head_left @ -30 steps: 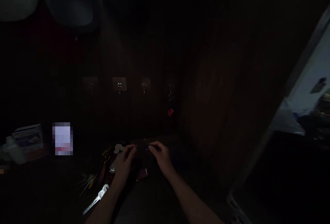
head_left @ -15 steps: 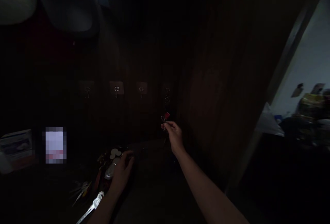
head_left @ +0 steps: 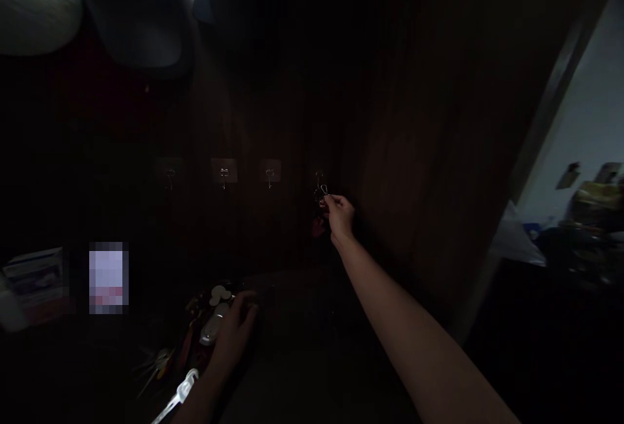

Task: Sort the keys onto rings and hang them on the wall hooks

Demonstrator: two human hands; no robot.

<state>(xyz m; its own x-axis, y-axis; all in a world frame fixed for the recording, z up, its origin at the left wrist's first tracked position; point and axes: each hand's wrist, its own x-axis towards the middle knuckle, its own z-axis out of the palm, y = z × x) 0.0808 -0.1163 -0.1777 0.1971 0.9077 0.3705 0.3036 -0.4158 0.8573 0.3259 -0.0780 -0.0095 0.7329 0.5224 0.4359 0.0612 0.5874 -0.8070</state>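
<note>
My right hand (head_left: pixel 341 214) is pinched closed on a key ring (head_left: pixel 324 189), whose thin loop sticks up from my fingertips beside the rightmost hook (head_left: pixel 318 175). Other small rings and a dark red tag (head_left: pixel 318 226) hang just below that hook. It is too dark to tell whether the loop touches the hook. Lower down, my left hand (head_left: pixel 238 320) lies with fingers bent and apart, holding nothing I can see. Next to it is a heap of small items, with pale round discs (head_left: pixel 220 294), a silvery oval piece (head_left: pixel 211 329) and several keys (head_left: pixel 158 360).
Three more wall hooks, among them a middle one (head_left: pixel 223 175), run leftward. Caps (head_left: pixel 141 27) hang at upper left. A box (head_left: pixel 35 281) and a white strap (head_left: pixel 180 391) are at lower left. A dark wooden panel (head_left: pixel 400 151) rises close on the right.
My right hand has risen with the key ring from below the rightmost hook to beside it. My left hand has stayed by the heap. The view has shifted slightly.
</note>
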